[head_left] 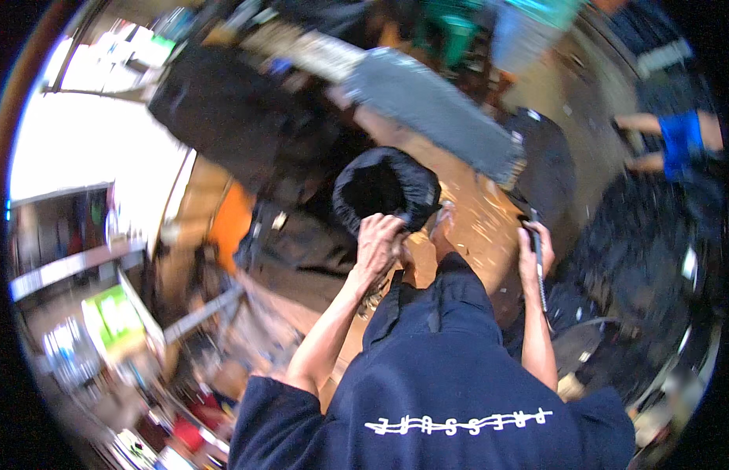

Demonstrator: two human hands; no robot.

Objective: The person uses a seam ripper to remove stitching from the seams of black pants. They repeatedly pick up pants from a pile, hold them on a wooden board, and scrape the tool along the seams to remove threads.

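Near the middle of the view I see the left hand (378, 244) closed on the near rim of one round black bag (386, 188), its dark mouth gaping toward me; the fingers curl under the fabric, so I cannot count them or see how deep the hold goes. To the right, the right hand (534, 252) is wrapped around one thin dark tool (539, 270) that runs down along the wrist; its tip and its kind are too blurred for me to name. Both forearms rise from the near edge, well apart, with the navy trousers (439, 313) between them covering the lap and whatever lies under it. One bare foot (441, 227) shows just right of the bag, partly cut off by the trouser leg. Beyond the bag lies one long grey mat (435, 110), slanting from far left to right across the wooden floor (474, 211), with heaps of black cloth (239, 117) on its left that merge into one mass I cannot separate. At the far right, another person's arm in a blue sleeve (681, 137) enters, mostly out of frame. Everything on the left rim is smeared by motion, and I can pick out only one green box (113, 317).
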